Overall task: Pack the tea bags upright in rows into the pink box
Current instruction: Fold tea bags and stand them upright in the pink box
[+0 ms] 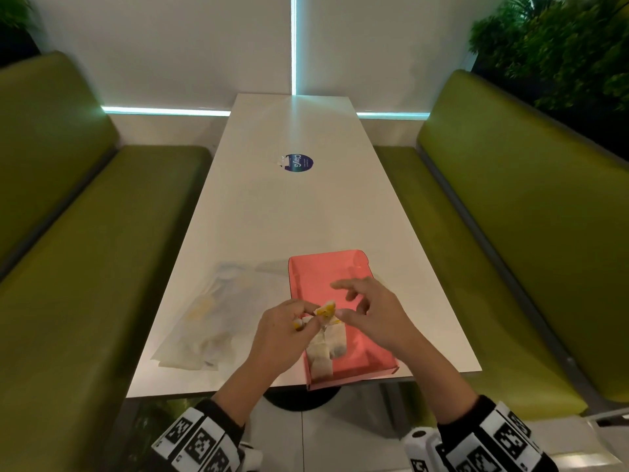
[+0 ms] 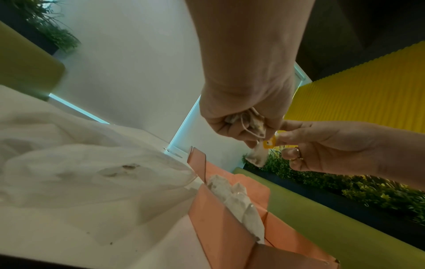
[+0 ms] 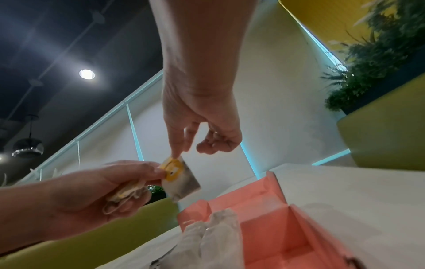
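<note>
The white table (image 1: pixel 258 212) ran away toward twelve o'clock, and the pink box (image 1: pixel 360 342) sat at its near edge, at about five o'clock from the table's middle. At nine o'clock from the box lay a crumpled clear plastic bag (image 1: pixel 211 318), apparently the tea bags' wrapper. Most of the box floor was bare pink; only a short row of packed tea bags (image 1: pixel 323 352) stood along its left wall, so the packing looked barely begun. Above the box's left side, the left hand (image 1: pixel 282 332) was curled around a small bunch of tea bags (image 2: pixel 243 122) with tangled strings. The right hand (image 1: pixel 371 315) had its thumb and forefinger pressed on one yellow-tagged tea bag (image 3: pixel 181 180) at the bunch's edge, other fingers loose. That bag and the rest remained unplaced.
</note>
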